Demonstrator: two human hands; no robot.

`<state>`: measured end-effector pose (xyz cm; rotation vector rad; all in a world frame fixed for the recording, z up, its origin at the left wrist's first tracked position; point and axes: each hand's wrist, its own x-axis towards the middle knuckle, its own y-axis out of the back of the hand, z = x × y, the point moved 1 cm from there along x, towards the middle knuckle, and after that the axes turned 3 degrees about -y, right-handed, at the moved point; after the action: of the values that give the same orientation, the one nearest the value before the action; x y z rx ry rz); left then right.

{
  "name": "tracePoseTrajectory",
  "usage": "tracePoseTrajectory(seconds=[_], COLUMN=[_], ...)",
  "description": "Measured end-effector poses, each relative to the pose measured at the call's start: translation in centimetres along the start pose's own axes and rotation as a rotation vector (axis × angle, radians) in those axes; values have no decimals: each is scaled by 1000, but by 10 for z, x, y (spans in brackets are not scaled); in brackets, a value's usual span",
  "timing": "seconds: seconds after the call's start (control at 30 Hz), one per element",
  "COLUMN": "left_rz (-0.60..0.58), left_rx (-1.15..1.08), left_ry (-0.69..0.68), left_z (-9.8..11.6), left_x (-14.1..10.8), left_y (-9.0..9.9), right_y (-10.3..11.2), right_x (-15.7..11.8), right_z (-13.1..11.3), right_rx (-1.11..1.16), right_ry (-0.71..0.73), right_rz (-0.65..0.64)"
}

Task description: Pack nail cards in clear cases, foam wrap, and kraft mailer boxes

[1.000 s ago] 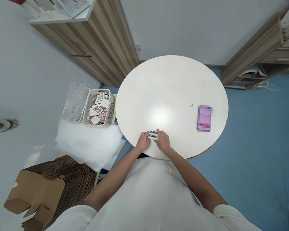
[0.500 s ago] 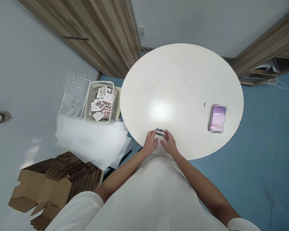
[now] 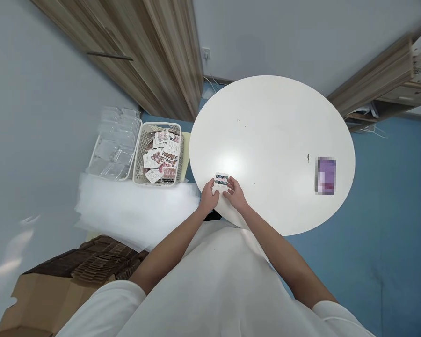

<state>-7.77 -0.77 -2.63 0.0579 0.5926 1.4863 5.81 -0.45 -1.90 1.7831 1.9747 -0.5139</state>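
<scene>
A small white card (image 3: 221,179) with two rows of dark, shiny nail-like pieces is held between both hands over the near left edge of the round white table (image 3: 273,126). My left hand (image 3: 209,195) grips the card's left side, thumb near its lower edge. On the other side, my right hand (image 3: 235,193) has its fingers pressed to the card's right edge. Whether the card rests on the tabletop or is slightly lifted, I cannot tell.
Left of the table stand a white basket (image 3: 137,174) of carded packets and a bin of clear plastic boxes (image 3: 115,152). Translucent sheets (image 3: 136,210) and folded cardboard (image 3: 42,299) lie nearer. A blurred purple object (image 3: 325,176) sits on the table's right.
The view has shifted, so the table and baskets appear farther right. Both hands and the card have moved left relative to the table, and the card's face shows more fully.
</scene>
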Motion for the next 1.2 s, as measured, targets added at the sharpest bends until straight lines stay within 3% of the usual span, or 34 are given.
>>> tracePoseTrajectory(seconds=[0.2,0.57,1.07,1.2], left_rz=[-38,-69,-28,43], left_rx=[-83,-117,-174,-210], left_ry=[-6,-30,26,37], left_z=[-7,-15,-11,-7], left_x=[11,12,16,16], left_y=[11,11,9,14], right_y=[-10,-15,-6,0], right_x=[4,1,9,8], right_z=[-3,-6,-1,-1], right_rx=[12,4,5,41], right_ry=[13,1,21,5], right_rz=[44,114,41,-1])
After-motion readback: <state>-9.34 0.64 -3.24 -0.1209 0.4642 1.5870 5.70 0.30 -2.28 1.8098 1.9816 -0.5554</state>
